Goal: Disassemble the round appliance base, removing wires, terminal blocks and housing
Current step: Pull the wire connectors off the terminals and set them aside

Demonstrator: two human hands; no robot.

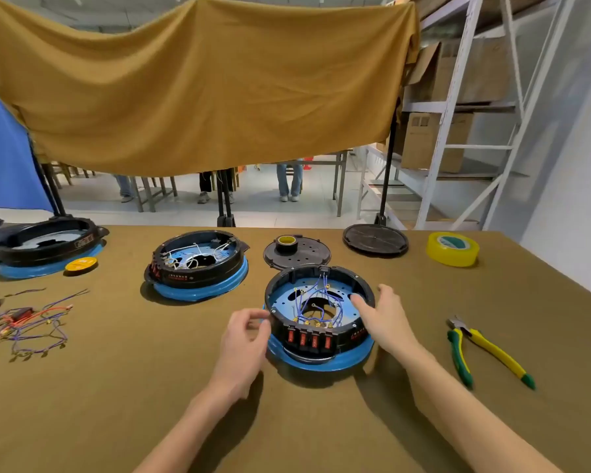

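A round appliance base (319,315) with a black housing ring, blue bottom rim and several red switches on its front lies open in front of me. Blue wires (316,303) with brass terminals cross its blue inner plate. My left hand (244,339) is at the base's left wall, fingers curled, thumb and fingertips close to the rim; whether they pinch it I cannot tell. My right hand (377,312) rests over the right rim, fingers straight and reaching inside onto the plate.
A second wired base (198,266) and a third base (45,247) lie to the left. Loose wires (24,322) lie at far left. Two black covers (297,252) (375,240), yellow tape (452,249) and green-yellow pliers (485,349) are on the right.
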